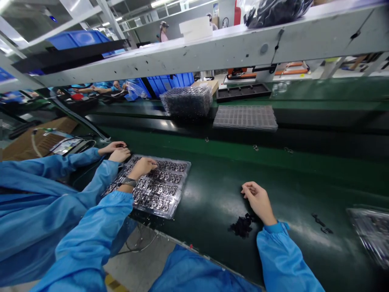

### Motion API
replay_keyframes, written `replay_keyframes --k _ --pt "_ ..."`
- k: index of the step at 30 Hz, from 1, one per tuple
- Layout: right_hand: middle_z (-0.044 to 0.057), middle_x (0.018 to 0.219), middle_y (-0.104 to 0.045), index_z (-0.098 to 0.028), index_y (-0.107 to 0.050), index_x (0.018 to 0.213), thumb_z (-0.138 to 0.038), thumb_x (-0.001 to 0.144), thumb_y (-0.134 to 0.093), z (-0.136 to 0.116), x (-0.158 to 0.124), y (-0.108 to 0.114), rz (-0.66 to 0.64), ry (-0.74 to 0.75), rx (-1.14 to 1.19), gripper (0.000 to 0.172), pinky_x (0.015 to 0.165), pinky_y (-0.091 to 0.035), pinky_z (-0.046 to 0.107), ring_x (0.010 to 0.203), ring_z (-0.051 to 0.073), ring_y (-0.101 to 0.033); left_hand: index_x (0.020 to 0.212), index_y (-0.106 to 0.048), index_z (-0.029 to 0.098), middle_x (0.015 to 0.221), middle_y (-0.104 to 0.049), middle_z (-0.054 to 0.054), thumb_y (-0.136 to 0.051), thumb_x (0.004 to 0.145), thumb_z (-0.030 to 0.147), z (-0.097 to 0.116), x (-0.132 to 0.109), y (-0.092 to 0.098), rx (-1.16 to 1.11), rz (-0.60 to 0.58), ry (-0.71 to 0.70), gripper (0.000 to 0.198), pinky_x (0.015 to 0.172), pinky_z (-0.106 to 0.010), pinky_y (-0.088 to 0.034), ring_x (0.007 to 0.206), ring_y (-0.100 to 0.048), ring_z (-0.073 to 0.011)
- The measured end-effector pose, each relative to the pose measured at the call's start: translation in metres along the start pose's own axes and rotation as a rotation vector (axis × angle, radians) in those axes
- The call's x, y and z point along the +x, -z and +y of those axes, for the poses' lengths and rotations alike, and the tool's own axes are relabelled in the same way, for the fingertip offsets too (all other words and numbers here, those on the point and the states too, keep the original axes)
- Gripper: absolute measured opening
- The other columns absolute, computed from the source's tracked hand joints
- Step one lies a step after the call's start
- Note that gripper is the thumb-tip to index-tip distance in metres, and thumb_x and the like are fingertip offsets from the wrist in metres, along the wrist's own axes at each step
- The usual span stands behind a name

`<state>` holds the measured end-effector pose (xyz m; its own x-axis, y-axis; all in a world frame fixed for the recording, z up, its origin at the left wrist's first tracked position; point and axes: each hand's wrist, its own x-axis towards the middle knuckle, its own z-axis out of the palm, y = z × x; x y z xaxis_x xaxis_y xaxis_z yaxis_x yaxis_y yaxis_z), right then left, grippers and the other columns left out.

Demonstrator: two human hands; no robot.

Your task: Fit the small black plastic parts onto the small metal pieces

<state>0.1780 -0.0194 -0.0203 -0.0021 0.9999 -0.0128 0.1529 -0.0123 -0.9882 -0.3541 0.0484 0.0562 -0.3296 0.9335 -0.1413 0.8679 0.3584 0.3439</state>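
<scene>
My left hand [142,168], with a dark band at the wrist, reaches over a clear plastic tray [186,172] filled with rows of small dark electronic parts [164,190]. Its fingers are pinched at the tray's far rows; whatever is between them is too small to make out. My right hand [257,199] hovers over or rests on the green work surface, thumb and fingers drawn together. Anything in that pinch is hidden. Just below it lies a loose pile of small black pieces [242,226].
A co-worker's hands [120,155] are at the tray's left edge. Beyond stand stacked clear trays [187,101], an upside-down-looking clear tray [245,117] and a black tray [243,92]. More black pieces [318,220] and another filled tray [372,231] lie right. A shelf beam [194,50] crosses above.
</scene>
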Motion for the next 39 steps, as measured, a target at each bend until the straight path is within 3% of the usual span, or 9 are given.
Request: replay_keyframes --k 10,14,27,34,39 --pt "0.007 0.072 -0.068 -0.018 -0.065 0.086 -0.071 0.082 -0.067 0.002 0.0 0.0 0.007 -0.001 0.007 0.053 0.06 -0.052 0.03 0.063 0.019 -0.062 0.106 -0.082 0.021 0.099 -0.08 -0.016 -0.072 0.078 0.031 0.011 -0.004 0.004 0.333 -0.008 -0.086 0.031 0.089 -0.035 -0.053 0.104 -0.074 -0.0362" --pt "0.007 0.073 -0.068 -0.018 -0.065 0.087 -0.07 0.083 -0.066 0.004 0.0 0.0 -0.002 0.004 0.005 0.052 0.06 -0.052 0.03 0.063 0.019 -0.062 0.118 -0.079 0.021 0.104 -0.08 -0.016 -0.06 0.09 0.031 0.016 -0.009 0.006 0.455 -0.009 -0.157 0.036 0.092 -0.035 -0.053 0.107 -0.073 -0.0347" --pt "0.007 0.072 -0.068 -0.019 -0.064 0.086 -0.065 0.086 -0.065 0.004 0.0 -0.001 -0.006 0.012 -0.003 0.047 0.06 -0.051 0.03 0.062 0.019 -0.062 0.116 -0.078 0.02 0.096 -0.08 -0.012 -0.053 0.091 0.026 0.019 -0.011 -0.005 0.372 0.032 -0.159 0.036 0.086 -0.032 -0.052 0.097 -0.074 -0.0303" --pt "0.007 0.072 -0.068 -0.019 -0.064 0.086 -0.066 0.086 -0.065 0.003 0.0 -0.001 -0.008 0.007 -0.006 0.047 0.06 -0.051 0.031 0.062 0.019 -0.062 0.106 -0.077 0.021 0.089 -0.077 -0.01 -0.06 0.088 0.043 0.02 -0.01 -0.004 0.294 0.053 -0.159 0.033 0.076 -0.029 -0.05 0.087 -0.072 -0.0281" --pt "0.006 0.073 -0.068 -0.019 -0.064 0.086 -0.065 0.087 -0.064 0.003 0.0 0.0 -0.011 0.018 -0.014 0.046 0.06 -0.05 0.03 0.062 0.019 -0.061 0.108 -0.076 0.018 0.087 -0.075 -0.01 -0.061 0.086 0.036 0.017 -0.008 -0.006 0.282 0.027 -0.158 0.032 0.076 -0.031 -0.048 0.082 -0.07 -0.0272"
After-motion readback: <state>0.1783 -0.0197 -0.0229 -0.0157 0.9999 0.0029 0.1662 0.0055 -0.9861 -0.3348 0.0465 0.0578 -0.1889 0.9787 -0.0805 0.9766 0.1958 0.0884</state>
